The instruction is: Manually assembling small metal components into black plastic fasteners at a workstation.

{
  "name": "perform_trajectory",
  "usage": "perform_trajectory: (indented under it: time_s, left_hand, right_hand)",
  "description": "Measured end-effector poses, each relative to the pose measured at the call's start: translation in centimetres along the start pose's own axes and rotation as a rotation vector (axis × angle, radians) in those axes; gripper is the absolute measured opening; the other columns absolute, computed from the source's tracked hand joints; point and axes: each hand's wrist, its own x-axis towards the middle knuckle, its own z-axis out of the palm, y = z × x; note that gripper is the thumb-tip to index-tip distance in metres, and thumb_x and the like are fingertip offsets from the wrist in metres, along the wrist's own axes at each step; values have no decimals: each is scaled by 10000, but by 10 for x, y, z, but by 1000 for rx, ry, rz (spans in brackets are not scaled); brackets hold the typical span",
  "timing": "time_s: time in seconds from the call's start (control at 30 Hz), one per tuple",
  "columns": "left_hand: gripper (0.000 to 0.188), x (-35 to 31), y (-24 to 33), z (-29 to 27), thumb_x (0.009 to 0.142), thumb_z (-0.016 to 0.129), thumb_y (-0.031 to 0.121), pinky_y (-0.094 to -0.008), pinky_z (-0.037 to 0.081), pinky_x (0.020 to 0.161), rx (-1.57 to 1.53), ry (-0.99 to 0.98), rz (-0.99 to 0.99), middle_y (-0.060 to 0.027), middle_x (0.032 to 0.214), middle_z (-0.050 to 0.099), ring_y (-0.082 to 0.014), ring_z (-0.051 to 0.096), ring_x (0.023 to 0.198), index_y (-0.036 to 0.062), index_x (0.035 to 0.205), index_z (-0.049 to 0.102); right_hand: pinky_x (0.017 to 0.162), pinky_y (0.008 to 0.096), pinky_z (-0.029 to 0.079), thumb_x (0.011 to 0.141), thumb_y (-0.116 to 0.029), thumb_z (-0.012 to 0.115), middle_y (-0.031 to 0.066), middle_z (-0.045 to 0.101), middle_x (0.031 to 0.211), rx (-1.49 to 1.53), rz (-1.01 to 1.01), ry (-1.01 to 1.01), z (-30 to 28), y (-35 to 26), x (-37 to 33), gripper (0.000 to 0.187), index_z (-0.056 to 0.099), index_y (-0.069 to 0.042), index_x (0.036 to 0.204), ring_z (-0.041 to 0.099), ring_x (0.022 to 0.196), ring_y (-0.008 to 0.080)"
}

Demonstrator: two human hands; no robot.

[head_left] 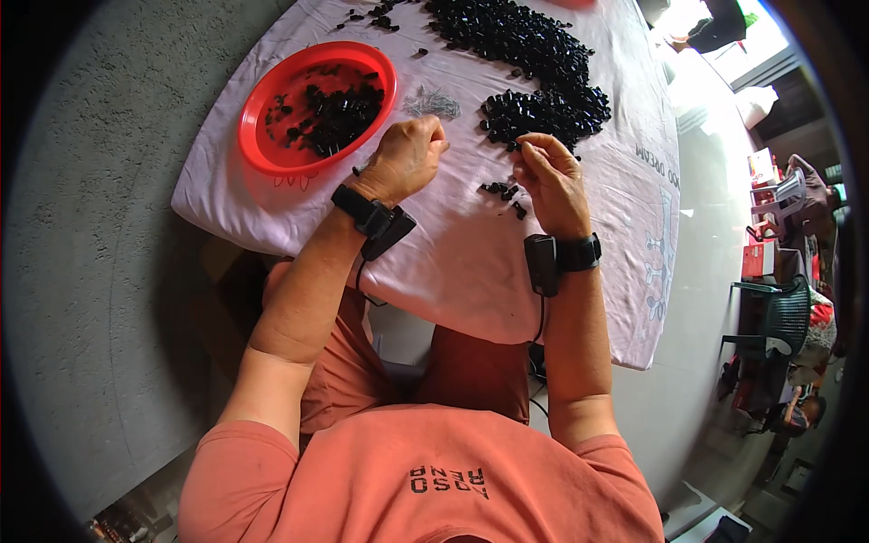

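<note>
My left hand (412, 161) is closed, its fingers curled in, just below a small heap of thin silvery pins (432, 103) on the cloth. Whatever it holds is hidden by the fingers. To the right, my right hand (554, 185) pinches thumb and forefinger together; what lies between the tips is too small to make out. Beyond it spreads a large pile of small shiny black plastic pieces (548, 113). A few loose black pieces (501, 190) lie left of my right hand. The red round basin (254, 136) at the left holds more black pieces (344, 118).
A pale pink printed cloth (453, 262) covers the table, its near edge over my knees. A rough grey wall (109, 226) is at the left. Across the floor at the right stand a dark green chair (786, 312) and boxes. Black bands with small devices sit on both wrists.
</note>
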Motion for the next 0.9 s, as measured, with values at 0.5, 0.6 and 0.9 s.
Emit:
perform_trajectory:
  time_s: [0.5, 0.6, 0.9]
  left_hand:
    - [24, -3, 45, 6, 953, 588, 32, -251, 488, 636, -438, 45, 107, -28, 816, 642, -90, 573, 711, 16, 953, 606]
    - [22, -4, 45, 7, 944, 593, 33, -262, 488, 640, -416, 35, 109, -34, 803, 633, -99, 575, 711, 16, 951, 605]
    - [28, -5, 44, 5, 928, 592, 29, -294, 486, 639, -354, 35, 139, -59, 789, 629, -130, 582, 702, 12, 947, 605]
  right_hand:
    - [678, 256, 588, 1012, -136, 561, 127, 717, 939, -67, 100, -155, 21, -1, -6, 152, 601, -10, 1087, 718, 789, 160]
    - [668, 245, 580, 1012, -141, 565, 117, 721, 925, -78, 102, -174, 22, -1, -6, 150, 605, -17, 1086, 717, 788, 152]
    - [731, 273, 596, 1020, -149, 547, 126, 716, 959, -118, 112, -213, 21, -1, -5, 179, 611, -16, 1122, 709, 798, 142]
